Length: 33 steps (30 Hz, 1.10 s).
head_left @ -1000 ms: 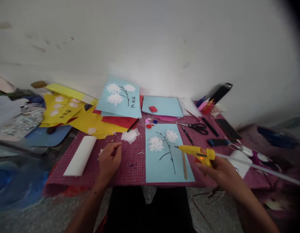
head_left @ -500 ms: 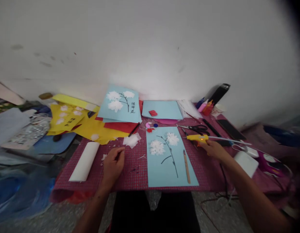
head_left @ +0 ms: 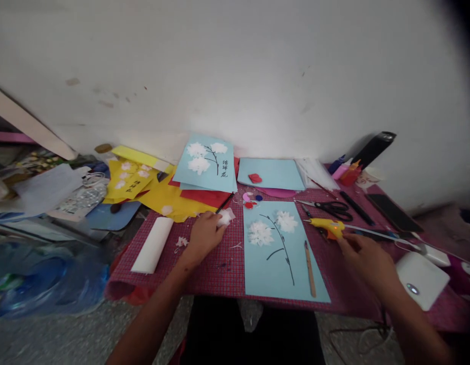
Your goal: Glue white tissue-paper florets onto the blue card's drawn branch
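Note:
My left hand (head_left: 205, 234) has its curled fingers on the left part of a white tissue-paper flower (head_left: 226, 217), which lies on a thin white scrap; its fingertips are partly hidden. At the right, my right hand (head_left: 366, 256) is closed at the handle of a yellow hot glue gun (head_left: 328, 226), with a small light lit and a long clear glue stick (head_left: 375, 233) coming out of the back. Between the hands lies a light-blue sheet (head_left: 258, 276) with a drawn dark branch and two white paper flowers (head_left: 261, 233). A brown pencil-like stick (head_left: 310, 268) rests on its right side.
Black-handled scissors (head_left: 336, 209), a black phone (head_left: 394, 212) and a white box-shaped device (head_left: 423, 279) lie at the right. A white paper roll (head_left: 153, 246) is at the left. Finished blue cards (head_left: 204, 177) and yellow paper (head_left: 170, 195) lie at the back.
My left hand has moved forward and right from the bare cloth onto the white tissue-paper flower. My right hand stays at the glue gun, slightly lower on it. The view has shifted left.

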Available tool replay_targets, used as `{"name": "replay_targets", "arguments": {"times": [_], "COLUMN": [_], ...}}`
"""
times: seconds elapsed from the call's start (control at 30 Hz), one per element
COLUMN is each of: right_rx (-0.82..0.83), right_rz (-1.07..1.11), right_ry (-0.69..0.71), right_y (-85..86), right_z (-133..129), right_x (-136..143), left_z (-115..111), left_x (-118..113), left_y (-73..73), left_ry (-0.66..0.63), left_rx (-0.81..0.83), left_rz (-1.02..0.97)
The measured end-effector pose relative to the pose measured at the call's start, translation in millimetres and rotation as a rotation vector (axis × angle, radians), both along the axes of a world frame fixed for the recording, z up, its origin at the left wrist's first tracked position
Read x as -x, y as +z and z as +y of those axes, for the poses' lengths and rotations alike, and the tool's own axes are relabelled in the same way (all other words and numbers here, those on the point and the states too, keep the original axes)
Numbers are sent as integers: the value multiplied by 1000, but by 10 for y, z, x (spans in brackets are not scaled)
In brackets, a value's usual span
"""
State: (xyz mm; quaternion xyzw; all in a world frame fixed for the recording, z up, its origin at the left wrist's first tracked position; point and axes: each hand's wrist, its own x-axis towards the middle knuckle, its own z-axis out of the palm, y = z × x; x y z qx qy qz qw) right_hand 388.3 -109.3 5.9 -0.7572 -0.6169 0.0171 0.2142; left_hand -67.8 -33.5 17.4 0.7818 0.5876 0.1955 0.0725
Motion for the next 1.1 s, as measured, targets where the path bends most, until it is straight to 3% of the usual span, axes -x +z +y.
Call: {"name": "replay_targets", "arguments": {"times": [0.1,0.2,0.27,0.5,0.67,0.77,0.9,0.97,1.1], "right_rx": [119,310,381,426,400,305,211,196,222], "right_rz": [38,79,37,-74,-176,22,598,694,723], "right_ry": [23,187,164,100,58,44,220,319,528], "right_y": [29,9,-19,-72,-30,56,255,357,454], "right_z": [-210,-307,-310,-246,-236,-262,-396,-468,-492], "right_x": [339,675,817,841,784,834,1235,1539,2025], "left_z": [121,208,208,-220,-463,-527,-647,-713,-776], "left_x": [-67,-59,-31,-42,-121,-138,-180,-211,-230], "left_y": [4,-21,-37,-20,-44,-39,10,32,53], "left_ry": [1,17,38,140,271,293,284,256,221], "left_rx": [30,67,78,66,183,286,475,574,611], "left_rz": [-22,-78,-141,-570,-1151,-1405,-1720,-1820,-1789]}}
